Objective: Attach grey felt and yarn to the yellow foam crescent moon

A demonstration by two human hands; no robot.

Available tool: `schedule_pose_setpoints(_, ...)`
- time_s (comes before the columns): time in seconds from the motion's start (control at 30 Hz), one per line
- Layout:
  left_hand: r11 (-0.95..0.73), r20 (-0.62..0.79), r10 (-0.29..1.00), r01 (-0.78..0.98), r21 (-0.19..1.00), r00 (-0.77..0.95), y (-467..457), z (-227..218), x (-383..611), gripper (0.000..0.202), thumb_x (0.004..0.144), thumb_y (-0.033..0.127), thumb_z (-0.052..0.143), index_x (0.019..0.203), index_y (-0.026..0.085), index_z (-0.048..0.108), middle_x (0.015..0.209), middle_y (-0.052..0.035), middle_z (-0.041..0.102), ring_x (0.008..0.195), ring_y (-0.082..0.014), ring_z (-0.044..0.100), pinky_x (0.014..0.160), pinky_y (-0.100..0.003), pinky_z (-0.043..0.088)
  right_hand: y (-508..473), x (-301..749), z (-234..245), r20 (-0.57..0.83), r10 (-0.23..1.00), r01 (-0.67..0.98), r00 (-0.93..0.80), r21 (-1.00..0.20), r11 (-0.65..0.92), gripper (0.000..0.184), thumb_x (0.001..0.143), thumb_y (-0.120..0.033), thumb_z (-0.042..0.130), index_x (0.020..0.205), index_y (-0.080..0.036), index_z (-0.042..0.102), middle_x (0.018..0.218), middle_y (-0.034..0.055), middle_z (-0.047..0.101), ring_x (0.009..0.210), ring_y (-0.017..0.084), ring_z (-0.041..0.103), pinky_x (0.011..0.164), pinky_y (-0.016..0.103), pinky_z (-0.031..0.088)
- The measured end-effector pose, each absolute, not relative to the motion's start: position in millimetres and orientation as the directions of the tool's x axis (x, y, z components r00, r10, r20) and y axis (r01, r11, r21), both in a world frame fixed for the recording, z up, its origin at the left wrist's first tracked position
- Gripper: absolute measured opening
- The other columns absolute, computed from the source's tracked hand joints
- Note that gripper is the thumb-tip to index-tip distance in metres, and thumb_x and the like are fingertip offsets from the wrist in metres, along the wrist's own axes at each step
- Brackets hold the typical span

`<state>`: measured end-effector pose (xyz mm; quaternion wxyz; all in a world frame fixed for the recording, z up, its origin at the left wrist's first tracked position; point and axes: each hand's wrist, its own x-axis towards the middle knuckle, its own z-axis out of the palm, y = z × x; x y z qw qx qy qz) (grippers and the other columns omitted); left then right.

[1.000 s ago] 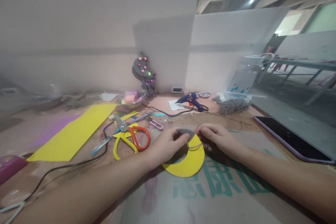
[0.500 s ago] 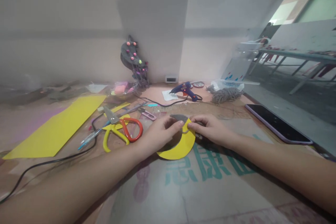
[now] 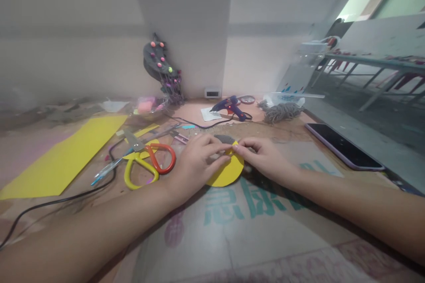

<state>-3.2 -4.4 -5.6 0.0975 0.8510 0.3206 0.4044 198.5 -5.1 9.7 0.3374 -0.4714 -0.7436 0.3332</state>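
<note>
A yellow paper crescent, its upper part dark grey as if wound with yarn, is held just above the table between my two hands. My left hand is closed around its left side, forefinger and thumb reaching across the inner curve. On the right, my right hand pinches the edge where yellow meets grey. Both sets of fingertips nearly meet there, and any yarn strand between them is too small to make out. Left of my left hand lie scissors with one red and one yellow handle.
A yellow sheet lies at the left, beside a black cord. Behind my hands are a blue glue gun, grey yarn and a small white display. A decorated grey crescent leans on the wall. The phone lies right.
My left hand has shifted over the crescent, its forefinger now stretched to my right fingertips, covering more of the inner curve. The whole view has shifted slightly.
</note>
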Motion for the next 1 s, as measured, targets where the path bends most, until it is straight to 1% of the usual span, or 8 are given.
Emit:
schedule_pose_setpoints(0.17,-0.833,0.699,0.516,0.481,0.274,0.495,-4.1,-4.5,-4.5,0.015,0.090,0.027,0.059,0.098,0.022,0.071,0.086,-0.0029,0.066,0.084,-0.0157,0.058,0.078,-0.032,0.042,-4.8,198.7,6.6,0.098,0.932,0.381,-0.350,-0.894,0.236,0.041,0.085,-0.054,0.053,0.073,-0.016,0.062,0.059,-0.0015,0.052,0.054,0.010,0.045,0.049,0.022,0.034)
schedule_pose_setpoints(0.3,-0.822,0.697,0.533,0.487,0.294,0.480,-4.5,-3.0,-4.5,0.012,0.090,0.027,0.060,0.093,0.022,0.071,0.087,-0.0022,0.066,0.084,-0.0156,0.058,0.079,-0.032,0.042,-5.2,198.1,7.1,0.113,0.932,0.371,-0.345,-0.896,0.246,0.041,0.083,-0.055,0.055,0.072,-0.016,0.062,0.062,-0.0011,0.053,0.055,0.009,0.045,0.049,0.022,0.035)
schedule_pose_setpoints(0.43,-0.791,0.655,0.594,0.488,0.370,0.466,-4.5,-2.5,-4.1,0.011,0.089,0.027,0.061,0.085,0.021,0.068,0.087,-0.0015,0.065,0.085,-0.0156,0.058,0.080,-0.032,0.041,-6.0,196.5,7.8,0.082,0.935,0.386,-0.345,-0.896,0.221,0.041,0.084,-0.055,0.054,0.069,-0.017,0.058,0.056,-0.0027,0.050,0.051,0.009,0.044,0.048,0.021,0.033)
schedule_pose_setpoints(0.6,-0.730,0.595,0.682,0.442,0.522,0.425,-7.9,-0.8,-2.7,0.015,0.094,0.029,0.052,0.085,0.019,0.058,0.086,-0.0018,0.061,0.085,-0.0160,0.054,0.080,-0.030,0.040,-2.0,196.9,5.9,0.093,0.942,0.386,-0.323,-0.896,0.220,0.041,0.085,-0.054,0.054,0.067,-0.017,0.057,0.053,-0.0036,0.049,0.047,0.008,0.042,0.043,0.020,0.030)
schedule_pose_setpoints(0.67,-0.670,0.578,0.741,0.420,0.612,0.341,-7.9,-0.9,-2.3,0.016,0.096,0.030,0.047,0.087,0.019,0.054,0.087,-0.0019,0.059,0.086,-0.0160,0.054,0.080,-0.029,0.040,0.0,197.8,4.8,0.082,0.948,0.372,-0.309,-0.906,0.200,0.040,0.084,-0.053,0.056,0.070,-0.016,0.059,0.052,-0.0040,0.049,0.045,0.007,0.042,0.042,0.020,0.029)
schedule_pose_setpoints(0.77,-0.529,0.518,0.844,0.373,0.762,0.140,-2.0,-3.7,-3.6,0.019,0.098,0.034,0.041,0.088,0.021,0.049,0.086,-0.0007,0.054,0.083,-0.0153,0.052,0.077,-0.026,0.040,1.6,199.0,3.6,0.062,0.957,0.355,-0.283,-0.920,0.164,0.040,0.083,-0.055,0.056,0.075,-0.016,0.061,0.051,-0.0043,0.049,0.043,0.007,0.041,0.039,0.019,0.028)
schedule_pose_setpoints(0.9,-0.368,0.404,0.912,0.297,0.881,-0.068,13.3,-10.5,-9.1,0.032,0.098,0.038,0.034,0.073,0.021,0.045,0.075,0.0007,0.049,0.076,-0.0154,0.048,0.075,-0.026,0.039,2.3,199.8,3.0,0.048,0.966,0.333,-0.254,-0.933,0.133,0.042,0.082,-0.057,0.057,0.076,-0.016,0.062,0.049,-0.0053,0.048,0.039,0.006,0.039,0.036,0.019,0.026)
schedule_pose_setpoints(1.0,-0.345,0.368,0.928,0.237,0.908,-0.060,19.3,-12.9,-11.3,0.036,0.096,0.036,0.034,0.064,0.021,0.040,0.068,0.0010,0.045,0.071,-0.0155,0.046,0.069,-0.026,0.038,3.0,200.0,2.7,0.037,0.970,0.319,-0.240,-0.941,0.115,0.042,0.082,-0.057,0.057,0.078,-0.016,0.063,0.048,-0.0058,0.047,0.038,0.006,0.038,0.035,0.019,0.025)
